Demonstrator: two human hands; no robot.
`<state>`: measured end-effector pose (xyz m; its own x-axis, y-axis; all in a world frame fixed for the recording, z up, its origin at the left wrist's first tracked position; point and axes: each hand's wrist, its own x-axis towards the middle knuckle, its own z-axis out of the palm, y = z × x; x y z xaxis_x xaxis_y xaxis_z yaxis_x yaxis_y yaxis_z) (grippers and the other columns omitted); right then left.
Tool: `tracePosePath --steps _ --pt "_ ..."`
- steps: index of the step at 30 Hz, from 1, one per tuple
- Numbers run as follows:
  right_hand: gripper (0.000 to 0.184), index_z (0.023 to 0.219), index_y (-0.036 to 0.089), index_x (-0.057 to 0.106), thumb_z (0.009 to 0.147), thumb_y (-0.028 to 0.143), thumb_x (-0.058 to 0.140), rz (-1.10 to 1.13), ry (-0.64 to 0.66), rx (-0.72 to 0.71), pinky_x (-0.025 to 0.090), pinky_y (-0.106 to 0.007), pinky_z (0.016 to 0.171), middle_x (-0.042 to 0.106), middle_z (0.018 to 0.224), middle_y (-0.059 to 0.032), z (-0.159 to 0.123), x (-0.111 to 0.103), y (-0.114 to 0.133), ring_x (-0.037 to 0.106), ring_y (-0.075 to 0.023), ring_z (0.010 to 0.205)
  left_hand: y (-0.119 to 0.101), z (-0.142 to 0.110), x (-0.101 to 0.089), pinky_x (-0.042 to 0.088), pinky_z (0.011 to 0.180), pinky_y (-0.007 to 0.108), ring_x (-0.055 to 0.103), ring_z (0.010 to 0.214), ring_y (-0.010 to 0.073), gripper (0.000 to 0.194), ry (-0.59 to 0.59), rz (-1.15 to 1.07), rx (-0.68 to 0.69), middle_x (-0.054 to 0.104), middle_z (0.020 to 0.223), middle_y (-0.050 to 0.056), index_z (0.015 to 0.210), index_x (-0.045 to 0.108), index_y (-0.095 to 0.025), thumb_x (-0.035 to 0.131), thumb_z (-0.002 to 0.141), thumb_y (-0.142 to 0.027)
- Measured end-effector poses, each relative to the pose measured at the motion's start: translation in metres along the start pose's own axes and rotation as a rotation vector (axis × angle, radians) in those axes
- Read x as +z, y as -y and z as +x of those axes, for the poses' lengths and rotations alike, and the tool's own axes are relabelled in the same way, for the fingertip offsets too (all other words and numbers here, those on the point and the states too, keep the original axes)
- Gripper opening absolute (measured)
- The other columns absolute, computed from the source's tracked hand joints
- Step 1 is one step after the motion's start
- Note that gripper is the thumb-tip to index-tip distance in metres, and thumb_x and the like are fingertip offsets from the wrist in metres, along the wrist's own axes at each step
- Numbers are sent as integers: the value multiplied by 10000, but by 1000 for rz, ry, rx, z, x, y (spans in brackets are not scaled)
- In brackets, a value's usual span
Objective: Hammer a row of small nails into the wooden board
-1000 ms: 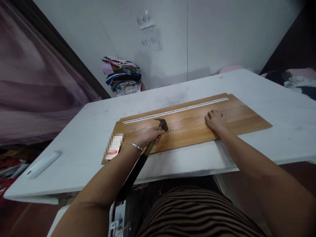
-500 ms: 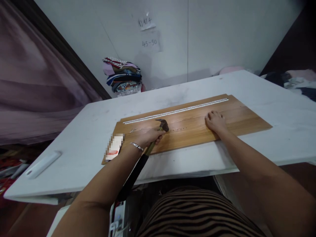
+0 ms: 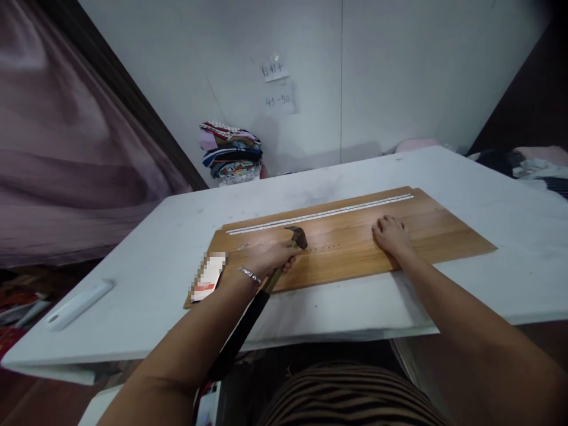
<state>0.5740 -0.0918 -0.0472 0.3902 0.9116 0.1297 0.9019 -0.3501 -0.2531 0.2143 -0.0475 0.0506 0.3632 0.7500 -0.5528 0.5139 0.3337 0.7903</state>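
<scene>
A long wooden board (image 3: 444, 228) lies on the white table (image 3: 146, 254). My left hand (image 3: 268, 257) is wrapped round the neck of a hammer (image 3: 296, 235), close under its dark head, which rests on the board. The hammer's black handle runs back toward me under my wrist. A row of small nails (image 3: 326, 247) stands in the board just right of the hammer head. My right hand (image 3: 391, 235) lies on the board further right, fingers curled and pressing down. A thin silver strip (image 3: 319, 213) runs along the board's far edge.
A small card (image 3: 207, 276) sits on the board's left end. A white flat bar (image 3: 80, 303) lies near the table's left corner. A stack of folded cloth (image 3: 231, 152) stands against the wall behind. More fabric (image 3: 528, 163) is piled at the far right.
The view has tilted up and shifted slightly, so everything sits lower in the picture. Both hands and the hammer keep the same places on the board.
</scene>
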Motion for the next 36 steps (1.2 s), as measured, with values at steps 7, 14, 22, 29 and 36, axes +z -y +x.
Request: tracePosePath --steps 7,14,22,29,36 --pt "434 1125 186 715 1062 368 326 -16 2 5 388 -506 1120 671 1348 -183 0 -1 1 533 -321 1328 7 3 1 323 456 216 404 434 68 348 -1 9 22 499 557 -63 724 494 -205 752 891 -368" --pt "441 1138 175 711 1063 364 320 -25 5 -8 388 -509 1123 668 1357 -192 -1 0 0 537 -325 1328 6 3 -1 330 461 212 413 443 69 361 -11 0 6 511 566 -57 743 510 -202 782 875 -398" --pt "461 1152 158 711 1061 370 313 -19 9 -7 388 -525 1118 664 1374 -207 -1 -2 1 542 -331 1322 4 2 1 327 457 216 416 441 72 304 -31 13 6 518 574 -42 736 524 -193 741 912 -312" --pt "446 1126 178 720 1054 385 332 -16 -11 -7 400 -517 1091 679 1341 -196 0 0 0 539 -338 1305 -3 -1 3 318 446 193 400 429 70 258 -14 -7 -38 496 559 -56 768 500 -202 666 964 -228" --pt "437 1118 182 721 1051 375 334 1 -11 -6 394 -518 1096 683 1322 -194 -1 -1 -1 535 -343 1305 -7 0 5 308 430 184 394 422 71 265 -21 -18 -85 482 562 -68 798 499 -211 714 948 -252"
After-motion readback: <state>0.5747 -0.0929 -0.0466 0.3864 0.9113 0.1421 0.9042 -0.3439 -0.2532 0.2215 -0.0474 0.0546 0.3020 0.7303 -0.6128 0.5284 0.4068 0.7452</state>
